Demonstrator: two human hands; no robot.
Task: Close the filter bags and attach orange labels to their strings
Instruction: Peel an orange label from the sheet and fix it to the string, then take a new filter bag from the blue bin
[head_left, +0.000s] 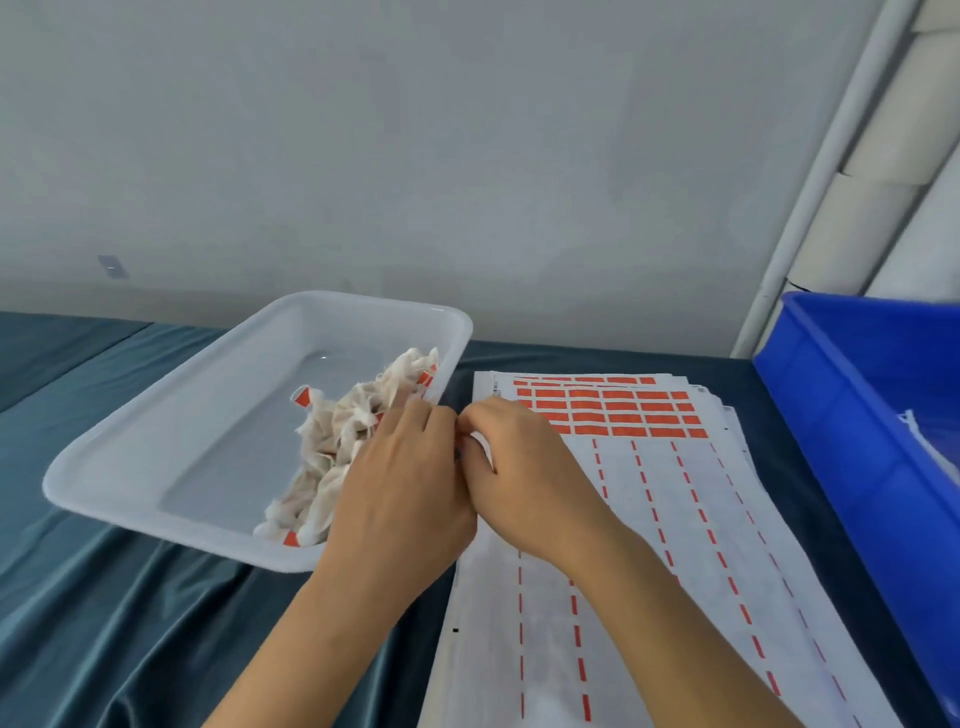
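Bench (104, 597) draped in teal cloth, before a grey wall. Left hand (400, 499) and right hand (524, 483) meet fingertip to fingertip, pinching something too small to identify. Left of them, a white tray (156, 467) holds labelled filter bags (343, 441); beneath the right hand lie label sheets (649, 519). Far right, a blue bin (857, 415).

We cannot see what the left hand (400, 499) and right hand (524, 483) pinch between their meeting fingertips; their backs cover it. The left hand also hides part of the filter bags (343, 441). The blue crate (852, 415) and label sheets (649, 519) run off the frame's right and bottom edges.
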